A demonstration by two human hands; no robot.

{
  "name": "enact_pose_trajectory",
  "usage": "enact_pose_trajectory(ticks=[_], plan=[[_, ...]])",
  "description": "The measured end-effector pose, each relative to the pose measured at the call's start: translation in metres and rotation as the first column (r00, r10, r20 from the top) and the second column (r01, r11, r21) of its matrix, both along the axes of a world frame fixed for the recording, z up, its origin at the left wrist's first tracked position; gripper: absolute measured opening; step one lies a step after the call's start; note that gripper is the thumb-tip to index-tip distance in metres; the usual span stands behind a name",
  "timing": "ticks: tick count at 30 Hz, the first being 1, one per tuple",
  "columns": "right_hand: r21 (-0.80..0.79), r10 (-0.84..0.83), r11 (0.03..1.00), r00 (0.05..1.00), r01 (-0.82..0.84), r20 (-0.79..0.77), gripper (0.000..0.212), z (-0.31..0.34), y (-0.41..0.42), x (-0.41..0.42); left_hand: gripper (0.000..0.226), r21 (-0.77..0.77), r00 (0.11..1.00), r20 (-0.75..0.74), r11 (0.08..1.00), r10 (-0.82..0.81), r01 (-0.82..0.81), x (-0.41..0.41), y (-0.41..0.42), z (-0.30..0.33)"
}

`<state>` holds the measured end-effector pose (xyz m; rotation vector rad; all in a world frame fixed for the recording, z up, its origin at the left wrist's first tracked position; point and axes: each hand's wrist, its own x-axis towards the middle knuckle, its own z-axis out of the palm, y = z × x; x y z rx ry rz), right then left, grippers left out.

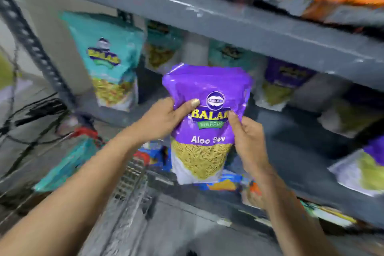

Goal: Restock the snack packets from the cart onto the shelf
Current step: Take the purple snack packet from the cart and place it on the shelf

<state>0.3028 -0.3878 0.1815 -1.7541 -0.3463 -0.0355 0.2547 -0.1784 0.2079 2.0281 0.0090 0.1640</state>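
Purple Aloo Sev packet [204, 122] upright between our left hand [164, 119] and right hand [248, 141], both grasping its sides

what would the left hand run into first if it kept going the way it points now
The left hand already grips the purple Aloo Sev packet. Pushed on up and right, it would likely meet the purple packet on the shelf first, though blur leaves depth unclear.

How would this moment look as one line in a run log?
step: shelving | held: purple Aloo Sev packet | left hand: gripping | right hand: gripping | shelf: packet not yet placed
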Motion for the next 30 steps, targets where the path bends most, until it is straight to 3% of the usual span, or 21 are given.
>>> enact_pose_trajectory(ticks=[3, 7, 11, 17, 19, 22, 25, 27, 30], plan=[[0.113, -0.104, 0.988, 0.995, 0.105, -0.012, 0.060, 0.012, -0.057, 0.018, 0.063, 0.066, 0.998, -0.015, 0.996, -0.066, 0.066, 0.043, -0.059, 0.011], [0.201, -0.235, 0.950, 0.971, 0.238, -0.038, 0.020, 0.020, -0.125, 0.042, 0.036, 0.021, 0.972, 0.049, 0.974, -0.228, 0.227, 0.095, -0.133, 0.016], [0.150, -0.378, 0.912, 0.924, 0.382, -0.054, 0.022, 0.012, -0.175, 0.071, 0.053, 0.116, 0.961, -0.004, 0.954, -0.277, 0.276, 0.140, -0.184, 0.011], [0.114, -0.469, 0.875, 0.882, 0.471, -0.040, 0.021, -0.002, -0.209, 0.094, 0.044, 0.118, 0.957, -0.048, 0.950, -0.285, 0.289, 0.168, -0.233, 0.000], [0.068, -0.519, 0.853, 0.855, 0.517, 0.005, 0.026, -0.008, -0.210, 0.094, 0.042, 0.092, 0.950, -0.081, 0.947, -0.301, 0.307, 0.171, -0.236, -0.008], [0.064, -0.597, 0.802, 0.800, 0.593, 0.064, 0.055, -0.017, -0.197, 0.087, 0.052, 0.125, 0.950, -0.107, 0.944, -0.292, 0.304, 0.174, -0.226, -0.009], [0.010, -0.672, 0.714, 0.681, 0.700, 0.290, 0.074, -0.025, -0.164, 0.072, 0.055, 0.057, 0.964, -0.057, 0.963, -0.260, 0.263, 0.162, -0.194, -0.009], [-0.015, -0.630, 0.716, 0.655, 0.698, 0.418, 0.071, -0.027, -0.132, 0.059, 0.049, 0.029, 0.982, 0.000, 0.982, -0.189, 0.188, 0.141, -0.159, -0.015], [-0.066, -0.482, 0.826, 0.761, 0.560, 0.434, 0.054, -0.035, -0.069, 0.037, 0.029, 0.015, 0.999, 0.033, 0.999, 0.031, -0.032, 0.090, -0.084, -0.048]])
